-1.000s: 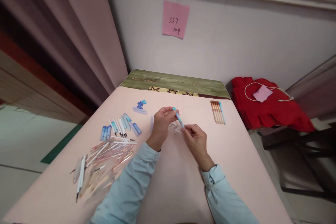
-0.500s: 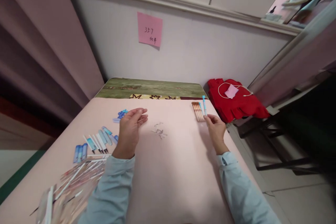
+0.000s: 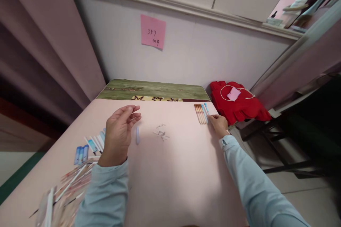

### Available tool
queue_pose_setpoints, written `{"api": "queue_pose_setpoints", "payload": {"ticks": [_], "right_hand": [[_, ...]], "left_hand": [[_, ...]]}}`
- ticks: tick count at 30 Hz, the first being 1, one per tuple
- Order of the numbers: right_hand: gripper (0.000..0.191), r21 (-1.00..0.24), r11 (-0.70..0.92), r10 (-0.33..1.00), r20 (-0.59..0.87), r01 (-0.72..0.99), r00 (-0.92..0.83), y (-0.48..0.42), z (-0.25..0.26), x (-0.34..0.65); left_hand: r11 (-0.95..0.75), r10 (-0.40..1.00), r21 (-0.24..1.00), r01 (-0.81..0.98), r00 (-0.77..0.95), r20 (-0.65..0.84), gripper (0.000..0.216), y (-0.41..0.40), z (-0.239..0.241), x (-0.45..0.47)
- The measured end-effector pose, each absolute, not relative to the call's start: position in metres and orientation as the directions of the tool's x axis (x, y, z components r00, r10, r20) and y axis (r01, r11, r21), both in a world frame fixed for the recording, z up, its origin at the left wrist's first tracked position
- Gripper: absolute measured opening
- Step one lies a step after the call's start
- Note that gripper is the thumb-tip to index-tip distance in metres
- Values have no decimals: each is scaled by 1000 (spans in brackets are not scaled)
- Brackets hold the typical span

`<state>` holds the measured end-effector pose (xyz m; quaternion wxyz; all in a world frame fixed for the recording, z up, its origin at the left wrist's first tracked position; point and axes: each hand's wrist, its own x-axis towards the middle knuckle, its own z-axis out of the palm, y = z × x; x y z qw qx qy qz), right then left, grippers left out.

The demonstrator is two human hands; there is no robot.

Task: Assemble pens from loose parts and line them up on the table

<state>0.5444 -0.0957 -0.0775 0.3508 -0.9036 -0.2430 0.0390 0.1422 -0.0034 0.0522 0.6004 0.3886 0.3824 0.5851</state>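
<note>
My right hand is closed on the lower end of a slim blue pen, at the table's far right. The pen lies beside a row of brown-topped cream pens and another blue-topped pen. My left hand hovers over the left side, fingers curved and apart, with nothing visible in it. To its right lies a pale blue pen barrel. Small whitish-grey pieces are scattered mid-table.
At left lie blue tubes, white parts with dark tips, and a pile of thin refills and clear bags. A pink note is on the wall. Red cloth with a white cable sits past the right edge.
My right hand has lowered the blue pen beside the row. My left hand has moved left, covering the small blue parts; the pale blue barrel now shows beside it.
</note>
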Motion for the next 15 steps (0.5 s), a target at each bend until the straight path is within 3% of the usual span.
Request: {"api": "queue_pose_setpoints", "payload": {"ticks": [15], "right_hand": [[35,-525,-715,500,78,462,863,-91,-80,548]], "left_hand": [[43,999,911,-411,35,-31,11,1,49,139]]}}
